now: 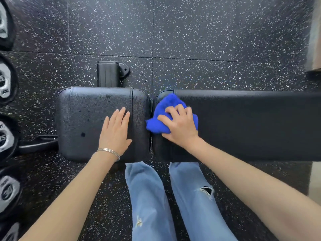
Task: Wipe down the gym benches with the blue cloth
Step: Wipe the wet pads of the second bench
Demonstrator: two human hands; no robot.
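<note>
A black padded gym bench runs across the view in two parts: a short seat pad (83, 119) on the left and a long back pad (251, 124) on the right, with a narrow gap between them. My left hand (115, 130) rests flat on the seat pad, fingers straight, near its right edge. My right hand (180, 126) grips a bunched blue cloth (166, 108) with curled fingers and presses it on the left end of the back pad, right beside the gap. Dark wet-looking spots dot the seat pad.
Speckled black rubber floor (191, 32) surrounds the bench. A black bench foot (111, 73) sticks out behind the seat pad. Several dumbbell ends (5, 80) line the left edge. My legs in blue jeans (147, 197) stand against the bench's near side.
</note>
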